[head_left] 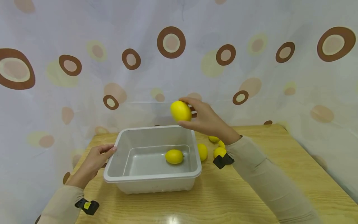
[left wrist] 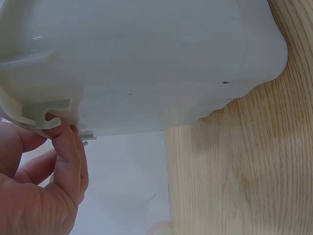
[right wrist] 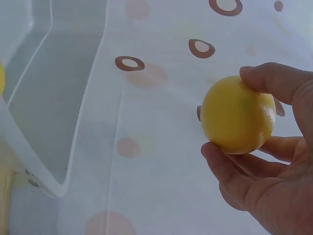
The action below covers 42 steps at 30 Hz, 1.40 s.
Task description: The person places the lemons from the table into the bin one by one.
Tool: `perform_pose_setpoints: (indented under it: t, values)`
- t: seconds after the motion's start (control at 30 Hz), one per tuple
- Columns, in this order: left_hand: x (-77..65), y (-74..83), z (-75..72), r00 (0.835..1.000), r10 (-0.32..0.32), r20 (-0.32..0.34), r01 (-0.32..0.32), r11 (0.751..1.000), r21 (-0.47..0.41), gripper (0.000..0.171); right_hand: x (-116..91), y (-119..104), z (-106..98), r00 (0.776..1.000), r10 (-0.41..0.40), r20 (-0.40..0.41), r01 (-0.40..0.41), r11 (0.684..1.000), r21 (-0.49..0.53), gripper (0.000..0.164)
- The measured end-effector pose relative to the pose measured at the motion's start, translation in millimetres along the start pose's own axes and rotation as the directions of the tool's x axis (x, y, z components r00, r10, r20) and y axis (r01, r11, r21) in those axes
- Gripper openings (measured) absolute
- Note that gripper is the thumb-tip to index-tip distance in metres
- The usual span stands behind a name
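Observation:
My right hand (head_left: 205, 116) grips a yellow lemon (head_left: 180, 111) between thumb and fingers, held up above the far right corner of a white plastic basin (head_left: 152, 178). In the right wrist view the lemon (right wrist: 238, 115) shows whole, with the thumb on top and fingertips under it. Inside the basin, toward its right side, lies another lemon (head_left: 174, 156). My left hand (head_left: 96, 160) holds the basin's left rim, thumb on top. From the left wrist view, its fingers (left wrist: 68, 161) curl up under the rim by a small hooked tab.
Just right of the basin a lemon (head_left: 202, 151) lies on the wooden table (head_left: 260, 174). More yellow fruit, including a lemon (head_left: 219, 152), sits further right, partly hidden behind my right wrist. A patterned curtain (head_left: 179, 74) hangs behind the table.

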<state>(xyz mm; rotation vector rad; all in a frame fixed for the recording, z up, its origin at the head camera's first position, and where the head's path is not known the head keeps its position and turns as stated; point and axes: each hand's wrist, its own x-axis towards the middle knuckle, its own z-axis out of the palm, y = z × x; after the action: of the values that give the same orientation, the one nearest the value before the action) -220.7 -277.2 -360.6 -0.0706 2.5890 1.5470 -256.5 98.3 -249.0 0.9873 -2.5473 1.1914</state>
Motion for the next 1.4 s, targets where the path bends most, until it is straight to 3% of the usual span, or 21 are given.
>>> perform_pose_setpoints:
  t: [0.17,0.37,0.63,0.83,1.03,1.23,1.4]
  values:
    - [2.8,-1.2,-1.2,1.000,0.000,0.004,0.000,1.000,-0.003,0.057,18,-3,15,0.999,-0.043,0.019,0.043,0.999,-0.029,0.068]
    - [3.5,-2.2,-1.0,1.000,-0.007,0.001,0.007,1.000,-0.013,0.057,36,-8,32,0.989,-0.059,0.136,0.078,0.988,-0.136,0.066]
    - [-1.2,-2.1,0.1,1.000,-0.023,-0.004,0.023,1.000,-0.006,0.054,49,0,71,0.941,-0.094,0.324,0.189,0.942,-0.276,0.063]
    - [1.3,-2.3,0.0,1.000,-0.001,-0.006,0.001,1.000,-0.013,0.054,53,9,97,0.903,-0.020,0.429,0.204,0.899,-0.387,0.063]
    - [1.9,-1.8,-0.7,1.000,-0.008,-0.001,0.008,1.000,-0.016,0.054,50,12,112,0.861,0.068,0.504,0.153,0.911,-0.383,0.053]
    - [2.6,-1.8,-1.8,1.000,-0.006,0.003,0.006,1.000,-0.014,0.054,52,18,127,0.833,0.102,0.543,0.138,0.913,-0.383,0.059]
    - [2.4,-2.1,-0.8,1.000,-0.017,0.003,0.017,1.000,-0.023,0.053,51,26,137,0.808,0.190,0.557,0.060,0.915,-0.400,0.056]
